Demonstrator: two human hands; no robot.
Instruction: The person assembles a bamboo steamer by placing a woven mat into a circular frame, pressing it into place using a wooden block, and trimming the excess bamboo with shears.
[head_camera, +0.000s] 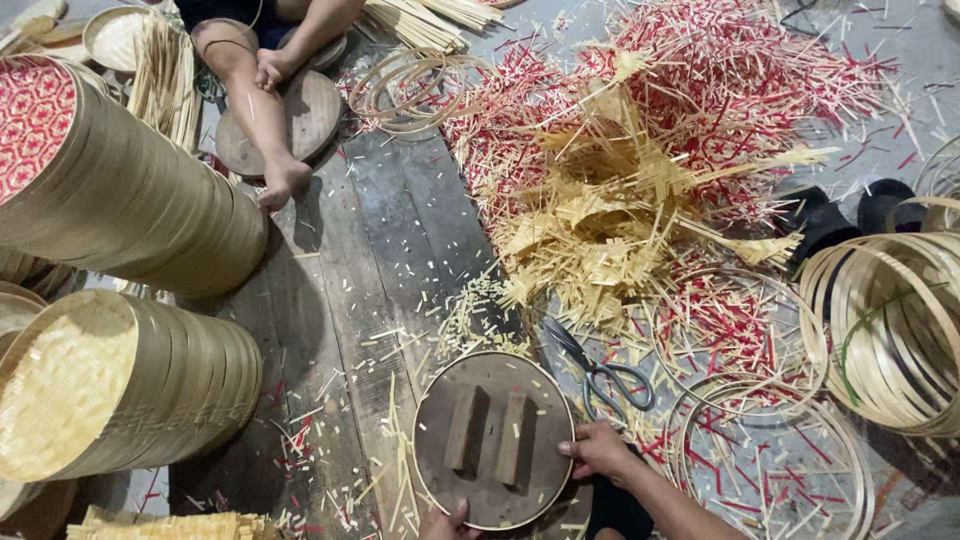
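brown round board (492, 437), red-and-cream offcuts (720, 90)

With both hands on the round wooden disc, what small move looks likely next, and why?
Probably lifting or turning the round wooden disc, as a guess. The right hand grips its right edge and the left hand holds its lower edge, with two wooden blocks on top. The scissors lie untouched beside it, so cutting seems less likely.

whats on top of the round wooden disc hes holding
Two small wooden blocks lie side by side on the round disc, with a few splinters. Whatever is under the disc is hidden.
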